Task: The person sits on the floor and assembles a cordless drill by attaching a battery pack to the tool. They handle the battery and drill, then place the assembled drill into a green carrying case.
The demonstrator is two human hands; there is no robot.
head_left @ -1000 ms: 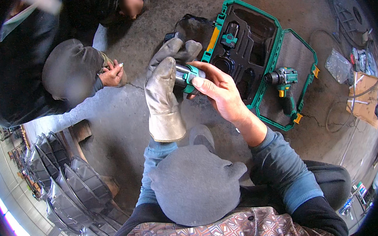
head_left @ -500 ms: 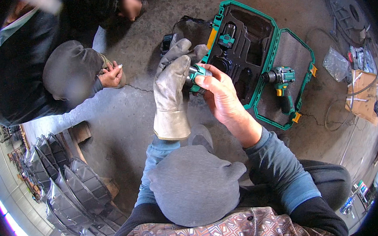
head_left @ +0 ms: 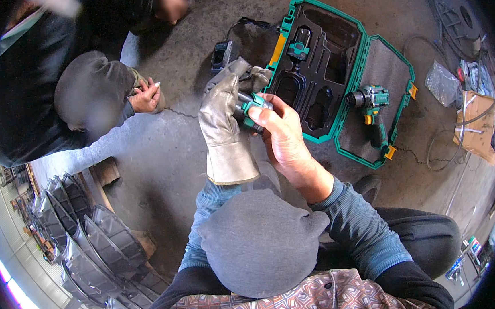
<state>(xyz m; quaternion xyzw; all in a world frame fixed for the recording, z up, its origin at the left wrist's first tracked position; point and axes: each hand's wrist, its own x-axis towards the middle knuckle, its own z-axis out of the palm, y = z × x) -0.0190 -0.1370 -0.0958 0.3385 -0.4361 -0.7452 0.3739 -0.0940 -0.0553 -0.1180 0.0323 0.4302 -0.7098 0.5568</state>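
My left hand (head_left: 219, 113), in a grey leather work glove, is closed around the far side of a small green-and-black tool piece (head_left: 250, 106). My bare right hand (head_left: 285, 130) pinches the same piece from the right, thumb on top. Both hands hide much of it, so its exact kind cannot be made out. Just beyond them lies an open green-rimmed tool case (head_left: 331, 127) with a black moulded insert. A green-and-black tool (head_left: 299, 43) sits in its far left recess. On the case's lid lies a cordless drill (head_left: 372, 101).
A black charger-like box (head_left: 221, 56) with a cord stands left of the case. Another person's hands (head_left: 147, 96) are at the left. Stacked grey metal parts (head_left: 101, 239) stand at lower left; a plastic bag (head_left: 442, 83), cardboard (head_left: 475, 121) and cables lie at the right.
Both hands have shifted slightly, bringing the tool piece a little lower and to the left. The gloved fingers have tilted, and my right hand has turned somewhat.
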